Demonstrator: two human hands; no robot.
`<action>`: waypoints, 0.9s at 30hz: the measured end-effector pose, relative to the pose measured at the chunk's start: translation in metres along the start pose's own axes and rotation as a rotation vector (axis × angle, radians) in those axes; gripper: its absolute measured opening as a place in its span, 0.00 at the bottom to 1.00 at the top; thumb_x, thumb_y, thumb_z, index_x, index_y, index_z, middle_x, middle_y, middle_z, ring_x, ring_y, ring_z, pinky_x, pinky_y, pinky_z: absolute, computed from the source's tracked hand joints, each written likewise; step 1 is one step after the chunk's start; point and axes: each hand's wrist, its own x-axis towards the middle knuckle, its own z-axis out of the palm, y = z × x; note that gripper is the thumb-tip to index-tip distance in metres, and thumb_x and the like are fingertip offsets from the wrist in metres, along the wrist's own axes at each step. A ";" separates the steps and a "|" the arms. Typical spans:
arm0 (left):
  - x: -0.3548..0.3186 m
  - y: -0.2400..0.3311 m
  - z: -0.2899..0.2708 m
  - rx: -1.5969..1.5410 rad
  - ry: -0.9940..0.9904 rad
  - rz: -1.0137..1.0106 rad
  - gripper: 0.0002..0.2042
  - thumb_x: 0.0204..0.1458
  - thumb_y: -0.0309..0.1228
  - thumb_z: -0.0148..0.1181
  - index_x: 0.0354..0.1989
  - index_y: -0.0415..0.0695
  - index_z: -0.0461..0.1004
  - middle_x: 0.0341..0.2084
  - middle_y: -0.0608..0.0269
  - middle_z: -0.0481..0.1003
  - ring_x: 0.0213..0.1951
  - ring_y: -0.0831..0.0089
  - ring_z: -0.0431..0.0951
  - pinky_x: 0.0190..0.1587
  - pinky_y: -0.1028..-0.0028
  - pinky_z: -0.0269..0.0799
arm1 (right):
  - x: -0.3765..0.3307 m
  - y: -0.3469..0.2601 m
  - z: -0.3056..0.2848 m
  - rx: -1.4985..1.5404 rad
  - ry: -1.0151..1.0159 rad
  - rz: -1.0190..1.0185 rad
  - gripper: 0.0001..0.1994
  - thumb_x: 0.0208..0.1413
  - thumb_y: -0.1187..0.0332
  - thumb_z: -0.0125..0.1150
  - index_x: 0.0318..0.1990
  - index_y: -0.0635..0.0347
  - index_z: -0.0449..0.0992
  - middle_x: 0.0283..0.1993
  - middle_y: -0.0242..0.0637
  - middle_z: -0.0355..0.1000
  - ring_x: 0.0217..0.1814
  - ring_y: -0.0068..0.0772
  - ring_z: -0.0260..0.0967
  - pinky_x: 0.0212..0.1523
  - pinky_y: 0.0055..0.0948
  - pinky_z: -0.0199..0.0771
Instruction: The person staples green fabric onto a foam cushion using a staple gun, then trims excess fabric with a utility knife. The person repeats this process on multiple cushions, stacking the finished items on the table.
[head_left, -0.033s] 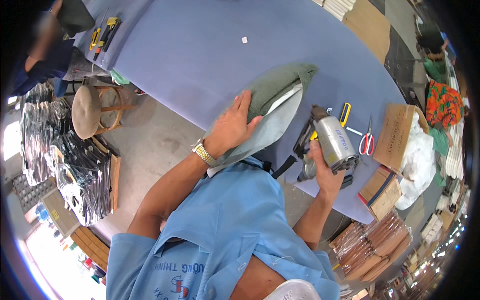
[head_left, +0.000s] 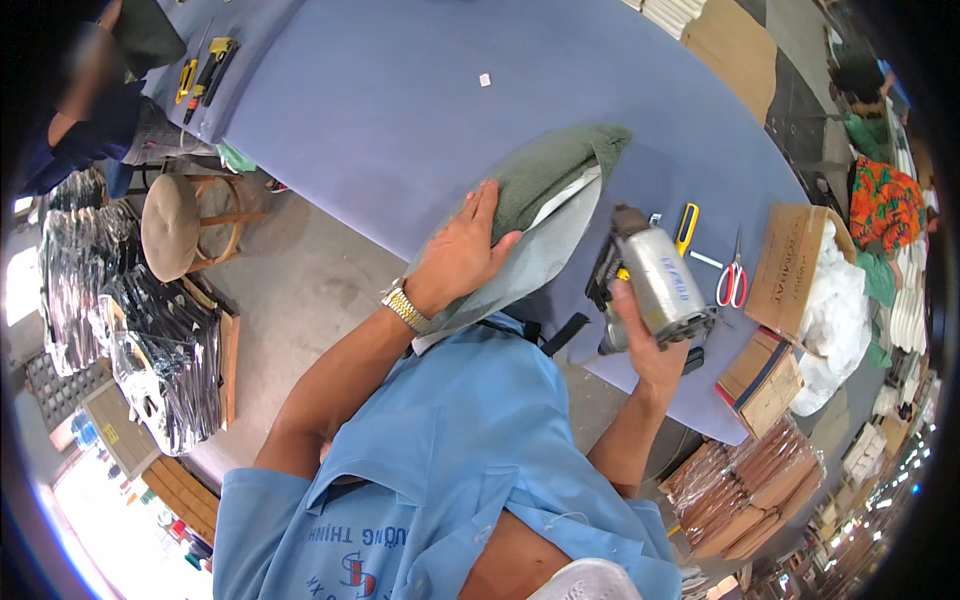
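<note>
My left hand lies flat against a green upholstered pad, its fingers stretched out and the thumb apart. The pad stands tilted on edge against my body, its grey backing sheet facing me and a strip of white showing at the open side. In my right hand is a pneumatic staple gun with a silver body, held by the handle. It is just right of the pad, apart from it. Beyond it on the table lie a yellow utility knife and red-handled scissors.
The blue-grey table stretches away ahead. At right stand a cardboard box with white plastic, a smaller wooden box and wrapped brown pieces. A round stool is at left, near another person and wrapped black stacks.
The staple gun has turned slightly in my right hand and shifted a little left. My left hand stays on the pad.
</note>
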 end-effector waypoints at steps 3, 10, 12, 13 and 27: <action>0.000 0.001 0.000 0.004 0.007 0.005 0.38 0.65 0.46 0.57 0.75 0.37 0.50 0.66 0.28 0.64 0.66 0.36 0.68 0.63 0.49 0.71 | 0.015 0.001 0.015 -0.063 -0.096 -0.422 0.26 0.49 0.73 0.74 0.56 0.70 0.76 0.46 0.44 0.77 0.47 0.37 0.78 0.50 0.31 0.76; 0.007 -0.002 -0.002 0.021 0.039 0.029 0.38 0.63 0.41 0.61 0.75 0.36 0.51 0.66 0.29 0.65 0.69 0.40 0.65 0.65 0.51 0.70 | 0.035 0.038 0.054 -0.022 -0.285 -0.212 0.28 0.46 0.70 0.73 0.57 0.69 0.78 0.52 0.49 0.81 0.51 0.44 0.82 0.53 0.35 0.79; 0.009 0.000 -0.004 0.019 0.027 0.020 0.38 0.62 0.40 0.62 0.75 0.35 0.51 0.66 0.29 0.65 0.70 0.41 0.64 0.65 0.52 0.70 | 0.041 0.039 0.056 -0.049 -0.316 -0.252 0.28 0.45 0.71 0.73 0.57 0.68 0.78 0.52 0.49 0.81 0.51 0.46 0.82 0.53 0.35 0.79; 0.009 0.001 -0.005 0.015 0.017 0.010 0.39 0.62 0.39 0.62 0.75 0.35 0.50 0.66 0.29 0.65 0.70 0.41 0.64 0.65 0.52 0.70 | 0.044 0.039 0.056 -0.047 -0.339 -0.262 0.28 0.44 0.71 0.72 0.58 0.67 0.78 0.52 0.49 0.81 0.51 0.47 0.82 0.53 0.35 0.79; 0.007 0.004 0.002 0.051 0.059 0.009 0.41 0.58 0.35 0.65 0.76 0.36 0.51 0.68 0.35 0.65 0.67 0.41 0.69 0.65 0.53 0.71 | 0.052 0.011 0.058 -0.135 -0.471 -0.211 0.29 0.42 0.71 0.71 0.58 0.61 0.75 0.51 0.47 0.80 0.52 0.52 0.81 0.52 0.36 0.79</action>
